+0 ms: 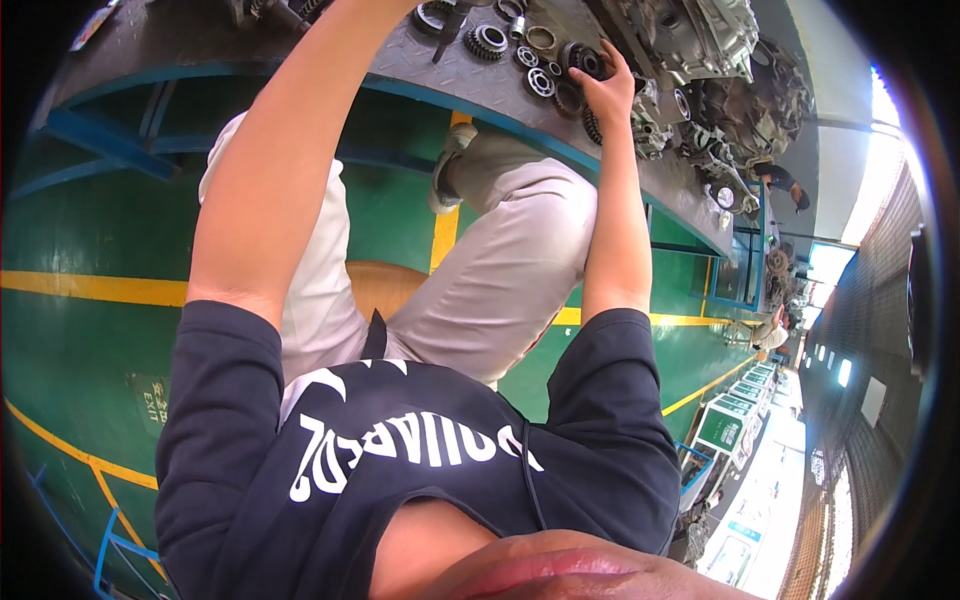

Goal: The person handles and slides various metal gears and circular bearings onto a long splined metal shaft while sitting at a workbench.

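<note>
At the top edge, my left arm runs out of the picture at the wrist, and the left hand's fingers are hidden. Close to that wrist is a dark metal shaft (pixel 450 30). My right hand (pixel 608 92) curves round a dark gear (pixel 582 60), thumb on its near left side and fingers on its right. Gears and rings lie about it on the grey metal bench top (pixel 425 72): a toothed gear (pixel 486 41), a brass-coloured ring (pixel 541 38), a ball bearing (pixel 540 82) and another dark gear (pixel 569 99) just below the hand.
Large metal gearbox housings (pixel 690 38) crowd the bench on the right. A blue frame (pixel 110 140) carries the bench, and my legs are at its near edge. Another person (pixel 782 183) is farther along. Yellow lines (pixel 95 287) cross the green floor.
</note>
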{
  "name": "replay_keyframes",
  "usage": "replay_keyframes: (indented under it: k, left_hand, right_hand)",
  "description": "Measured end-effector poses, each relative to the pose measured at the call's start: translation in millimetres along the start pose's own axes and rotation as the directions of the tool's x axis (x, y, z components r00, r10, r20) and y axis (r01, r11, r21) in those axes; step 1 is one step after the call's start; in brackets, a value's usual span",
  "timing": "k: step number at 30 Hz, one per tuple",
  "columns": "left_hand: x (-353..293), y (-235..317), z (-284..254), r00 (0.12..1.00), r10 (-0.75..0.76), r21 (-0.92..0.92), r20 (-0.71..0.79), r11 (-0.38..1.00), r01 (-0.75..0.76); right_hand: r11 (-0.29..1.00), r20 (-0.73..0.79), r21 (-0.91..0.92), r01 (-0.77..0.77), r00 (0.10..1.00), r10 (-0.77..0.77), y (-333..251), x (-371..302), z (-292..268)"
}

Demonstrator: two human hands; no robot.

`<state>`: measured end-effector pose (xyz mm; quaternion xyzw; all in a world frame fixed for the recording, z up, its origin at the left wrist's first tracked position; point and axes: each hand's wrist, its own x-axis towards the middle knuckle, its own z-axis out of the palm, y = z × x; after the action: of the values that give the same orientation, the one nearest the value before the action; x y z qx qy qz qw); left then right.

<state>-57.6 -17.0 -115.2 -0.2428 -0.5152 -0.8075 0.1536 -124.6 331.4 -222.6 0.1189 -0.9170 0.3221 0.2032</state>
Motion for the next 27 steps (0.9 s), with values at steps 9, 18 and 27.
replay_keyframes:
  k: [9, 18, 27]
  left_hand:
    - [-11.2, 24.0, 20.5, 0.998, 0.030, 0.245, 0.046, 0.969, -0.040]
    - [-23.1, 15.8, 20.6, 0.988, 0.149, 0.487, 0.046, 0.860, -0.153]
    - [-18.6, 13.9, 20.0, 0.986, 0.156, 0.525, 0.063, 0.835, -0.166]
  right_hand:
    - [-0.021, 0.127, 0.990, -0.137, 0.840, 0.527, -57.3, 24.3, -33.4]
    - [0.023, -0.199, 0.979, 0.201, 0.978, -0.062, -282.8, 85.6, -80.6]
    - [0.175, -0.415, 0.876, 0.449, 0.887, -0.201, -351.8, 118.1, -111.5]
